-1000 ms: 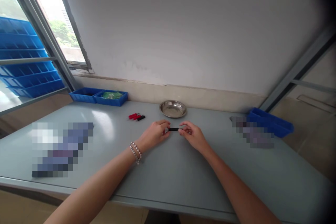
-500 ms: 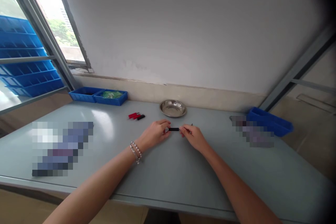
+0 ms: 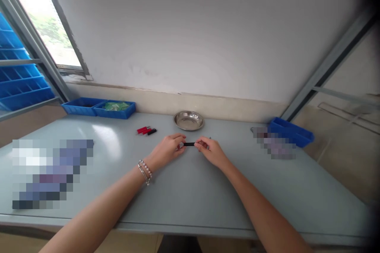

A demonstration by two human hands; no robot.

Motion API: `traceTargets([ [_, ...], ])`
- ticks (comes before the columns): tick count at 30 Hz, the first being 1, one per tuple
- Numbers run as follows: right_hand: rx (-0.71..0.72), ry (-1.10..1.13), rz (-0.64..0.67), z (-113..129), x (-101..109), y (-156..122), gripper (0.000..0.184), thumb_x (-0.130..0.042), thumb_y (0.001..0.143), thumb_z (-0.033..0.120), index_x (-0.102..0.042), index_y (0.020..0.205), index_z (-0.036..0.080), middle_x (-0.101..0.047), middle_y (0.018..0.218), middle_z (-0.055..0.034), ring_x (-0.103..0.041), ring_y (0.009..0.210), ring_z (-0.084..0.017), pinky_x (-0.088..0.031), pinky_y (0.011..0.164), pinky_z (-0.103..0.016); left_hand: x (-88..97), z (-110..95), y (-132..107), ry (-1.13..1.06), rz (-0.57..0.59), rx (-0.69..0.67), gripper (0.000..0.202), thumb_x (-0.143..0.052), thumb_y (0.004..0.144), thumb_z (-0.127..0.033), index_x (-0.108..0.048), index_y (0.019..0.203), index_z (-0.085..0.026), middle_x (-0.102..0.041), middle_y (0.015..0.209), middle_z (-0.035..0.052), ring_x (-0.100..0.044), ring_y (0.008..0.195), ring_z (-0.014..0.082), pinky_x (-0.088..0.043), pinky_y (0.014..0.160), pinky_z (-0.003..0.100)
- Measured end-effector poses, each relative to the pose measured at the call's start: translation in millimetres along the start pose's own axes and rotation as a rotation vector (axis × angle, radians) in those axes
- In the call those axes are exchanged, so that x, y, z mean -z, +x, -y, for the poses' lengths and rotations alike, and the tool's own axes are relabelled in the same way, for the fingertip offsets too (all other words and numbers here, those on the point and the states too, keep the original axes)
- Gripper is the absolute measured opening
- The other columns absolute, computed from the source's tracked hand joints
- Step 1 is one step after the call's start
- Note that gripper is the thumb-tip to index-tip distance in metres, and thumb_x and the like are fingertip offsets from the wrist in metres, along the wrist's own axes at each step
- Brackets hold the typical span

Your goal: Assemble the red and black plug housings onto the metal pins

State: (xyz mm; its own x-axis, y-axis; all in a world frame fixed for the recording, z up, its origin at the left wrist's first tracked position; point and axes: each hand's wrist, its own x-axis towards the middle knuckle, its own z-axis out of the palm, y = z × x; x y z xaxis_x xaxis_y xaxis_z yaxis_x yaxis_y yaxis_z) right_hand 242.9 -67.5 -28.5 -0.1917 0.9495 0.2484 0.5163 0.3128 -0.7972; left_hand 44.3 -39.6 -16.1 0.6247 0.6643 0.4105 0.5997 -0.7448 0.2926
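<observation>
A slim black pen-like rod (image 3: 189,144) lies level between my two hands, low over the table. My left hand (image 3: 170,147), with bracelets on its wrist, pinches the rod's left end. Fingers of my right hand (image 3: 210,150) are closed on its right end. A small dark tip shows just past the right fingers; I cannot make out whether it belongs to the rod. Left of my hands, several short rods lie together: red rods (image 3: 143,130) and a black one (image 3: 152,131), with thin ends. Behind my hands stands a round metal dish (image 3: 189,121).
On the grey table (image 3: 184,193), two blue bins stand at the back left, one (image 3: 126,113) with green bags inside. Another blue bin (image 3: 291,133) is at the right. Blurred-out items (image 3: 53,174) lie at left and right. Blue trays (image 3: 23,83) are stacked on the left rack.
The whole view has shifted, so things appear further left. Both hands keep hold of the black rod, with little change in their grip.
</observation>
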Motion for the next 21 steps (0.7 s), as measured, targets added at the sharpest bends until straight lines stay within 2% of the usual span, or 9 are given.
traceTargets([
  [7, 0.026, -0.043, 0.019, -2, -2, 0, 0.025, -0.042, 0.084, 0.034, -0.045, 0.063, 0.021, -0.05, 0.056, 0.003, -0.043, 0.052, -0.011, -0.034, 0.054, -0.023, -1.5, 1, 0, 0.031, 0.018, -0.041, 0.013, -0.051, 0.079, -0.018, -0.06, 0.087, -0.015, -0.063, 0.109, 0.0078, -0.057, 0.057, 0.0072, -0.048, 0.06, 0.022],
  [10, 0.001, -0.022, 0.009, -1, -4, 1, 0.024, -0.042, 0.084, 0.037, -0.048, 0.067, 0.021, -0.052, 0.057, 0.0026, -0.045, 0.053, -0.012, -0.035, 0.055, -0.023, -2.3, 1, 1, 0.034, 0.004, -0.054, 0.014, -0.049, 0.079, -0.019, -0.06, 0.086, -0.016, -0.064, 0.109, 0.0075, -0.057, 0.057, 0.0069, -0.048, 0.06, 0.021],
  [13, -0.024, -0.004, -0.088, 4, 6, 2, 0.022, -0.045, 0.082, 0.042, -0.053, 0.079, 0.022, -0.055, 0.062, 0.0019, -0.048, 0.055, -0.012, -0.039, 0.057, -0.024, 2.2, 7, 2, 0.056, -0.05, -0.023, 0.018, -0.046, 0.082, -0.025, -0.061, 0.088, -0.016, -0.064, 0.108, 0.0063, -0.058, 0.058, 0.0075, -0.048, 0.063, 0.022],
  [16, -0.039, -0.01, -0.337, 5, 40, 1, 0.027, -0.046, 0.079, 0.045, -0.055, 0.086, 0.02, -0.058, 0.068, -0.0011, -0.053, 0.06, -0.014, -0.042, 0.059, -0.026, 16.7, 23, 4, 0.167, -0.131, 0.141, 0.024, -0.044, 0.084, -0.032, -0.062, 0.092, -0.018, -0.067, 0.097, 0.0041, -0.059, 0.06, 0.0104, -0.046, 0.063, 0.024],
  [19, -0.043, -0.071, -0.63, -11, 95, -8, 0.031, -0.045, 0.079, 0.046, -0.056, 0.087, 0.018, -0.062, 0.073, -0.0051, -0.058, 0.068, -0.018, -0.044, 0.064, -0.029, 37.2, 46, 6, 0.303, -0.149, 0.413, 0.026, -0.046, 0.082, -0.036, -0.063, 0.095, -0.02, -0.068, 0.08, 0.0031, -0.061, 0.067, 0.0165, -0.044, 0.063, 0.026],
  [21, -0.08, -0.223, -0.716, -33, 136, -18, 0.031, -0.043, 0.08, 0.042, -0.059, 0.089, 0.017, -0.063, 0.074, -0.0071, -0.058, 0.068, -0.019, -0.045, 0.067, -0.032, 49.4, 60, 6, 0.347, -0.131, 0.566, 0.027, -0.046, 0.081, -0.037, -0.063, 0.094, -0.021, -0.067, 0.078, 0.0044, -0.062, 0.075, 0.0207, -0.044, 0.066, 0.028],
])
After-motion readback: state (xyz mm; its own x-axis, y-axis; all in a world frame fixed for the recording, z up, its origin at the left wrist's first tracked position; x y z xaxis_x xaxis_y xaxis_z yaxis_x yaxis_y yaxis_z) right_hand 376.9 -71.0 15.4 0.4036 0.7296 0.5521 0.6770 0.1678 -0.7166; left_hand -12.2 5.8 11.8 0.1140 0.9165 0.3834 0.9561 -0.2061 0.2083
